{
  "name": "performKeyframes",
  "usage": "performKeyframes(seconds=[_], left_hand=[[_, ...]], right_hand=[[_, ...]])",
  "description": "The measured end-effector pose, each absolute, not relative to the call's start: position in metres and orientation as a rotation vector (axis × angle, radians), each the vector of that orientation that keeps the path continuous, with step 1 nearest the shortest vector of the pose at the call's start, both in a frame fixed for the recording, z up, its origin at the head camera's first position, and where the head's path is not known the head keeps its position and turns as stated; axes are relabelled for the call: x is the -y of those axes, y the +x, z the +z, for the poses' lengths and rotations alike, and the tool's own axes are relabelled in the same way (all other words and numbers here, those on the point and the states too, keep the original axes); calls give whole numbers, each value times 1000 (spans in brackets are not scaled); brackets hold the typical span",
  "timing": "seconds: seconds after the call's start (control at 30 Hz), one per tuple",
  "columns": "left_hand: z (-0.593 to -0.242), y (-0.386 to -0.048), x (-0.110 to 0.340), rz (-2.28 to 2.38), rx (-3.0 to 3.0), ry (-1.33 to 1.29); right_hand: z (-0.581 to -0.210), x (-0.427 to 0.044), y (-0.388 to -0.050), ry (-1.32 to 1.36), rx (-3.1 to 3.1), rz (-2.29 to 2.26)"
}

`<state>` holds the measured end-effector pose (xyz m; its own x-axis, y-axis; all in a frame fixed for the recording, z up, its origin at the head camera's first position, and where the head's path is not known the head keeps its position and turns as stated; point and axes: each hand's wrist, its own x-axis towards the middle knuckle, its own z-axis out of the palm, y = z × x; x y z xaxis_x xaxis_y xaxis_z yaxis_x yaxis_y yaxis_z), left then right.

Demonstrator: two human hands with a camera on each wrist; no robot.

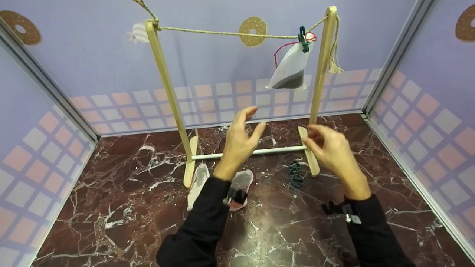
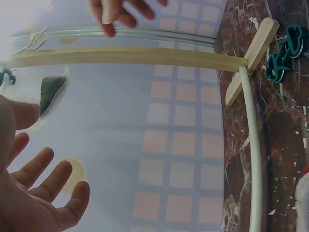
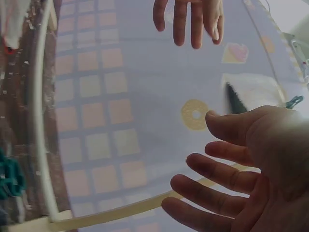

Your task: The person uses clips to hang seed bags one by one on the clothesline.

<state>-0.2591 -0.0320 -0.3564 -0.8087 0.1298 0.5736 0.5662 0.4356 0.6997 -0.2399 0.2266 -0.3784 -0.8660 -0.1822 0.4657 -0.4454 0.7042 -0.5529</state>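
A white pouch (image 1: pixel 291 68) with a dark lower part and a red cord hangs from the rope (image 1: pixel 222 33) near the right post, held by a dark green clip (image 1: pixel 304 40). Below and left of the pouch, my left hand (image 1: pixel 239 142) is in the air with fingers apart, touching nothing. My right hand (image 1: pixel 334 152) is raised in front of the right post's foot, its fingers relaxed and empty. In the right wrist view the pouch (image 3: pixel 256 89) shows beyond my right hand (image 3: pixel 241 179); in the left wrist view the pouch (image 2: pixel 24 89) is partly hidden by my left thumb.
A wooden frame with a left post (image 1: pixel 169 89), a right post (image 1: pixel 322 70) and a white bottom bar (image 1: pixel 280 150) stands on the marbled surface. Two shoes, one whitish (image 1: pixel 198 185) and one pinkish (image 1: pixel 243 181), lie by its left foot. Green clips (image 1: pixel 296 174) lie near the right foot.
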Motion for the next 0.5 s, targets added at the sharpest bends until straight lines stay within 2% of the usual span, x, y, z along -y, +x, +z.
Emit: performKeyframes(seconds=[0.3,0.5], left_hand=[[-424,-230,53,-1270,2425,-539],[-448,-224,58,-1190,2493,-530]], right_hand=[[-440,-216,-243,339,2835,828],[-465,-210,-235,194,2882,668]])
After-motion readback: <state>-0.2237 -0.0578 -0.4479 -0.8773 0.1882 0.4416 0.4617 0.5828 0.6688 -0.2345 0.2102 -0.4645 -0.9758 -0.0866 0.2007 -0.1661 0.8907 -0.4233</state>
